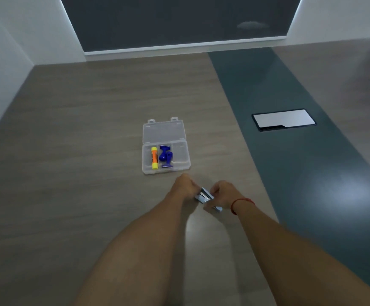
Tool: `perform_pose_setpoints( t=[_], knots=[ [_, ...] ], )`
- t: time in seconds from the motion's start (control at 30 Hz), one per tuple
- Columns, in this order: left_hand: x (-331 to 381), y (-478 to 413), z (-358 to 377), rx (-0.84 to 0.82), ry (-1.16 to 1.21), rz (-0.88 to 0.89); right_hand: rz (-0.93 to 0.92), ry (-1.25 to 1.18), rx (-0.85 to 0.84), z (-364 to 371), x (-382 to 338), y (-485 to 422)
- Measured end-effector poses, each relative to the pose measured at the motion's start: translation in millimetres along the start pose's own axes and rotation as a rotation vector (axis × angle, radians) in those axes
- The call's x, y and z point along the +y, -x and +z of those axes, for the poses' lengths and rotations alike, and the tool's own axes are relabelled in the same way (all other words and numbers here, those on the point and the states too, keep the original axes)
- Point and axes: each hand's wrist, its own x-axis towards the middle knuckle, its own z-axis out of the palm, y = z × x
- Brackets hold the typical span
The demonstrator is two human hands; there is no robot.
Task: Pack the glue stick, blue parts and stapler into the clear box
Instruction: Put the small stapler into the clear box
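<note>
Left hand (184, 186): curled, fingers pinching the left end of the stapler (204, 196), just above the bench (80, 151).

Right hand (222, 194): curled, fingers pinching the right end of the same stapler; red cord (242, 203) at the wrist.

Stapler: small, metallic, held between both hands at about 5 o'clock from the clear box, near it but not inside. It looks partly hinged open, though blur makes that uncertain.

Clear box (166, 159): lid thrown back toward 12 o'clock, tray divided into compartments.

Glue stick (154, 157): yellow and orange, lying lengthwise in the left compartment.

Blue parts (165, 156): two, lying in the middle compartment, overlapping.

Right compartment: appears vacant; by judgement the stapler's place.

Flush panel (283, 119): set in the dark strip at 2 o'clock, well apart, not part of the task.

Step in hand, by judgement: readying the stapler for packing, the last item outstanding.

Handling note: press the stapler fully closed first, so it lies flat. Carry it toward 11 o'clock, turn its long side along the compartment, and lower it level between the walls. Avoid nudging the light tray or the blue parts.
</note>
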Motion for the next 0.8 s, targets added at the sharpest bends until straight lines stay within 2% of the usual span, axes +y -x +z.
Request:
perform_pose_setpoints(
  t=[0.07, 0.23, 0.43, 0.6, 0.7, 0.8],
  knots=[
    [-8, 2, 17, -0.016, 0.0, -0.003, -0.021, 0.035, 0.019, 12, 6, 7],
    [-13, 3, 24, 0.07, 0.099, -0.018, -0.039, 0.097, 0.103, 22, -1, 13],
    [0, -17, -33, 0.29, 0.128, 0.08, -0.055, 0.027, 0.147, -6, -48, -14],
    [-23, -44, -101, 0.491, 0.062, -0.055, -0.049, -0.096, 0.207, -23, -104, -53],
    [-31, -58, -123, 0.452, 0.057, -0.208, -0.026, -0.123, 0.199, -16, -124, -75],
    [-34, -74, -129, 0.358, 0.132, -0.218, 0.003, -0.114, 0.219, -8, -136, -90]
  ],
)
